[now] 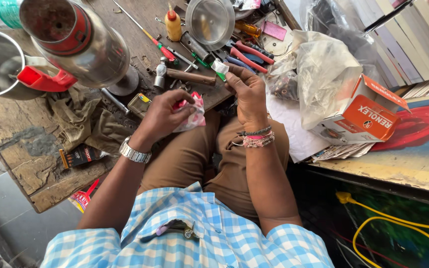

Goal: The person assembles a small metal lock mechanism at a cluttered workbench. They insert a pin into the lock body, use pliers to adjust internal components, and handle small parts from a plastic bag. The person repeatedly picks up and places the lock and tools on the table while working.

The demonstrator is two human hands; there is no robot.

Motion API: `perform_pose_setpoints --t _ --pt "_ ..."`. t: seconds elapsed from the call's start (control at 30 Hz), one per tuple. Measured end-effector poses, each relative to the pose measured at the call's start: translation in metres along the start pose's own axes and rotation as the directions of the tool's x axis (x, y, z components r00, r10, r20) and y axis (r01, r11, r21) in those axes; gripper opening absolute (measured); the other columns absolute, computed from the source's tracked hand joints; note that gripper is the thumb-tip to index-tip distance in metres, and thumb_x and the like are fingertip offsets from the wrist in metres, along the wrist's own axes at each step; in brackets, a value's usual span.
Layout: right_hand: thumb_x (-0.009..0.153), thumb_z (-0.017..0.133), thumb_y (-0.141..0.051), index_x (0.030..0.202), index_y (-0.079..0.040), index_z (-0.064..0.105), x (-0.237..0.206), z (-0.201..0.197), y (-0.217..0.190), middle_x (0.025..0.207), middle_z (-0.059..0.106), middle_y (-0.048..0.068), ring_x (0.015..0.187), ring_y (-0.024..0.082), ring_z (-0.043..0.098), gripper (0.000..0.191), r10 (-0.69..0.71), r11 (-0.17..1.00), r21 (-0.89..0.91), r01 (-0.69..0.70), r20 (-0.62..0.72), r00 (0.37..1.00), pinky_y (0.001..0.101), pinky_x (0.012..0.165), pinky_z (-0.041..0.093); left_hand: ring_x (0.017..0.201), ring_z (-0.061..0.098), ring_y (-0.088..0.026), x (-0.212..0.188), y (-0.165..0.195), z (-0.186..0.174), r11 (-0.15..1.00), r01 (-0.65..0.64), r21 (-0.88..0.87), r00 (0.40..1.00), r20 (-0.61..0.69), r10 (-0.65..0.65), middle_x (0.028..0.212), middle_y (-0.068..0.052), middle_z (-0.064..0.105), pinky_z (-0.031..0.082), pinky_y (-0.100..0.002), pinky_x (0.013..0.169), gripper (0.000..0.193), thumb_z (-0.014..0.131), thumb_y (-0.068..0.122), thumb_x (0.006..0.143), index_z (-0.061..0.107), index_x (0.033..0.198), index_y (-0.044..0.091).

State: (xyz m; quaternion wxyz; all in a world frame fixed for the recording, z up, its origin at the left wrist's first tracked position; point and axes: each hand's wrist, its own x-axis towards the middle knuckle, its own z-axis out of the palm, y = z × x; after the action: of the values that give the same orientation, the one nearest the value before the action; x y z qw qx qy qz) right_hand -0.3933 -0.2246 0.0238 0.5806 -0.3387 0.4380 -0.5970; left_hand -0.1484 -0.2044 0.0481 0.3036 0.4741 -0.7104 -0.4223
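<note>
Worn wooden workbench (35, 164); grey tiled floor (6, 213); bright daylight

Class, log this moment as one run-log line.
left hand: holds red-white packet | right hand: pinches small white piece | bench: hammer, pliers

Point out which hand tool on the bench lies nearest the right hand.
The hammer with the wooden handle: its handle ends just beside the right hand, while the red-handled pliers lie farther back.

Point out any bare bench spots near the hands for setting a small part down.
Bare wood shows at the bench's near left corner, bordered by the olive rag and the small dark packet. Another bare strip lies above the hammer, beside the long screwdriver. It is crowded ahead of the right hand, with pliers and tools. The left hand holds a pink wrapper.
</note>
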Motion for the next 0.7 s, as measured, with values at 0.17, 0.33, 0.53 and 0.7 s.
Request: perform_pose_setpoints --t 0.17,0.33,0.53,0.7 --pt "0.095 0.073 -0.008 0.122 0.002 0.073 -0.005 0.008 -0.005 0.107 0.076 0.003 0.086 0.005 0.064 0.029 -0.001 1.000 -0.027 0.002 0.057 0.998 0.0195 0.078 0.053 0.083 0.068 -0.023 -0.011 0.002 -0.012 0.999 -0.034 0.022 0.999 0.003 0.034 0.092 -0.012 0.071 0.053 -0.036 0.075 0.021 0.078 0.020 0.089 0.073 0.104 0.007" --pt "0.093 0.075 -0.009 0.118 0.002 0.073 -0.005 0.010 -0.010 0.107 0.076 0.005 0.088 0.007 0.067 0.027 0.029 0.998 0.048 -0.033 0.078 0.997 0.0205 0.079 0.056 0.085 0.067 -0.026 -0.020 -0.001 -0.017 0.997 0.005 0.082 1.000 -0.023 -0.003 0.093 -0.012 0.070 0.052 -0.038 0.077 0.022 0.077 0.020 0.088 0.073 0.105 0.007" --pt "0.094 0.076 -0.009 0.112 0.001 0.074 -0.002 0.005 0.000 0.103 0.075 0.003 0.084 0.006 0.065 0.021 0.054 0.998 0.037 -0.056 0.063 0.997 0.0205 0.077 0.056 0.089 0.067 -0.029 -0.023 -0.001 -0.017 0.992 -0.050 0.116 0.999 -0.003 0.051 0.094 -0.013 0.071 0.052 -0.040 0.080 0.021 0.077 0.019 0.087 0.072 0.103 0.006" --pt "0.100 0.074 -0.010 0.113 -0.001 0.074 0.006 -0.008 0.022 0.096 0.071 0.000 0.081 0.005 0.058 0.016 -0.117 0.961 -0.243 0.136 0.088 0.989 0.0191 0.073 0.049 0.089 0.068 -0.031 -0.024 -0.002 -0.013 0.988 -0.092 0.125 0.994 0.063 0.084 0.095 -0.013 0.071 0.053 -0.041 0.079 0.020 0.075 0.016 0.085 0.072 0.103 0.006"
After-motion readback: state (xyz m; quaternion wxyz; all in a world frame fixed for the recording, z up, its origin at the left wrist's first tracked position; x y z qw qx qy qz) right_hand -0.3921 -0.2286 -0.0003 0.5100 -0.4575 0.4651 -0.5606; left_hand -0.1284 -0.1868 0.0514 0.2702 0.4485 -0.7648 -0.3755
